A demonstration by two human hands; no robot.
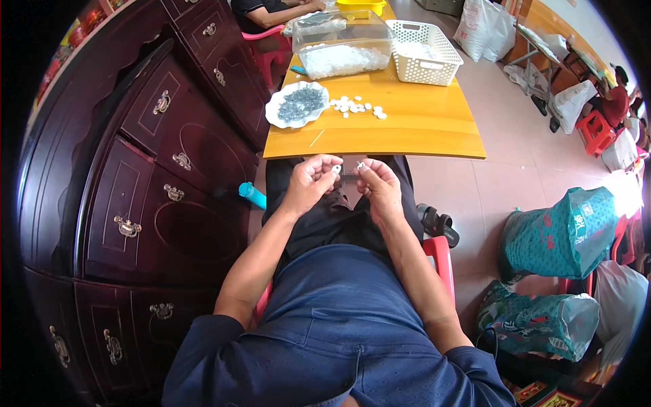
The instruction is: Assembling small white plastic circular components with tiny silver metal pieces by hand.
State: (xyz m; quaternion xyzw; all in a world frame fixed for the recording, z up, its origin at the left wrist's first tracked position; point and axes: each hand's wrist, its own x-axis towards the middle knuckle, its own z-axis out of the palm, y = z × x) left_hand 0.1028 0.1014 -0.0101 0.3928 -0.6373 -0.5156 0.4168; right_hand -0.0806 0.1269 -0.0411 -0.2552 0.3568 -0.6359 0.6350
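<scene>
Above my lap, just short of the table's near edge, both hands are raised close together. Between the thumb and fingers of my left hand (310,184) is pinched a small round white piece (336,169). My right hand (382,191) grips another tiny white piece (360,165) at its fingertips; its exact kind is too small to tell. On the wooden table (407,129) lie several loose white pieces (356,106). Beside them a white scalloped plate (272,112) holds many small dark grey-blue parts (302,104). A thin pale stick (317,138) rests near the front edge.
A clear plastic bin (342,41) of white pieces and a white perforated basket (424,71) stand farther back. Dark wooden drawers (146,129) line the left, with a turquoise bottle (253,195) beside them. Teal bags (559,234) sit at right. Another person's arm (285,12) shows at the far end.
</scene>
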